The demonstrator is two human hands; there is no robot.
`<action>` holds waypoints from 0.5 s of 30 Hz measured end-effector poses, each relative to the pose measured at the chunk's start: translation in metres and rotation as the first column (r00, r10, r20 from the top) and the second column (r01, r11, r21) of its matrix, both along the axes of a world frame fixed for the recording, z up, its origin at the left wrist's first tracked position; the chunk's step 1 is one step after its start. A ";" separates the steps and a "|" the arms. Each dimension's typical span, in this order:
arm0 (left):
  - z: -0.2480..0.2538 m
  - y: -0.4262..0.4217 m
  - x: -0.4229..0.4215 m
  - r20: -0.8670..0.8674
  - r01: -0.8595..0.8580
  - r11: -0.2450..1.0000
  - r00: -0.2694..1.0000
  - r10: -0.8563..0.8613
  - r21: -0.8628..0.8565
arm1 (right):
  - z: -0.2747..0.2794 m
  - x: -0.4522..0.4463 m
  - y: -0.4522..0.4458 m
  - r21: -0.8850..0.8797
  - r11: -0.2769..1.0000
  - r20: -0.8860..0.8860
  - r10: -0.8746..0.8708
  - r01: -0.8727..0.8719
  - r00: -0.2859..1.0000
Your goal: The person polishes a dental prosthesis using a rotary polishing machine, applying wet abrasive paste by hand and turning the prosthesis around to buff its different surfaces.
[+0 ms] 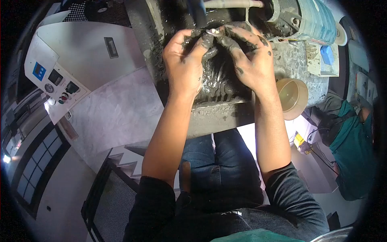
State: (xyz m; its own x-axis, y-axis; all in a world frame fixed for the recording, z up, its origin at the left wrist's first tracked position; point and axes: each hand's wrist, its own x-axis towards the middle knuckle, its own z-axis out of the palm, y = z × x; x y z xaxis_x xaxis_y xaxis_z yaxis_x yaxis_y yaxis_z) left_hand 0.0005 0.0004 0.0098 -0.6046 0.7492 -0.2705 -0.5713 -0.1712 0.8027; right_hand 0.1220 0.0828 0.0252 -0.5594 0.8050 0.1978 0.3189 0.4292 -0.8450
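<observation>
A small, pale, shiny piece (213, 31) is pinched between the fingertips of both hands; its kind is too small to make out. My left hand (183, 58) has thumb and fingers closed on its left side. From the other side, my right hand (254, 60) grips it with bent fingers and thumb. Dark grey wet slurry smears both hands, mostly at the fingers. Beneath them lies a trough (219, 115) with dark wet sludge inside. A dark blue, rod-like part (196, 12), partly cut off at the top, is just above the fingertips.
A teal motor-like cylinder (316, 20) stands at the upper right, near a pale pipe (234, 4). By my right forearm is a tan bowl (300, 107). A blue block (327, 55) sits farther right. At left is a control panel (58, 80); another person's teal garment (350, 153) shows at right.
</observation>
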 end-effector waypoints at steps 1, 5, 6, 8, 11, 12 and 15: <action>0.000 0.002 0.000 -0.006 0.016 1.000 1.000 -0.016 -0.018 | 0.000 0.000 0.002 0.043 0.999 0.037 0.015 -0.017 0.999; 0.005 0.005 -0.004 0.079 -0.041 0.998 0.996 0.044 -0.044 | 0.022 -0.011 0.003 -0.005 1.000 0.137 -0.019 0.020 0.990; 0.005 0.004 -0.008 0.108 -0.033 0.987 0.993 0.051 -0.157 | 0.020 -0.013 0.005 -0.005 1.000 0.137 -0.020 0.021 0.990; -0.001 0.009 -0.007 0.111 -0.113 0.982 0.985 0.131 -0.151 | 0.015 -0.016 0.011 0.140 0.990 0.234 -0.043 0.010 0.971; -0.004 0.016 -0.006 0.064 -0.217 0.956 0.970 0.233 -0.197 | 0.007 -0.021 0.006 0.048 0.993 0.166 -0.113 0.106 0.980; 0.000 0.015 -0.005 0.065 -0.215 0.956 0.971 0.232 -0.198 | 0.010 -0.022 0.007 0.054 0.995 0.164 -0.091 0.083 0.982; 0.008 0.011 -0.005 0.019 -0.130 0.959 0.990 0.139 -0.250 | 0.025 -0.021 -0.001 -0.311 0.931 0.100 -0.167 0.190 0.981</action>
State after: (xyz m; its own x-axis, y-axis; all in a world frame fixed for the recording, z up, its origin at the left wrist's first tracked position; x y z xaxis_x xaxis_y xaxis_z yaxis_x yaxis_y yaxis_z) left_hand -0.0041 0.0117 0.0183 -0.6817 0.5684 -0.4606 -0.5859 -0.0470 0.8090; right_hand 0.1005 0.0813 0.0499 -0.4038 0.9070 -0.1198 0.4294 0.0723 -0.9002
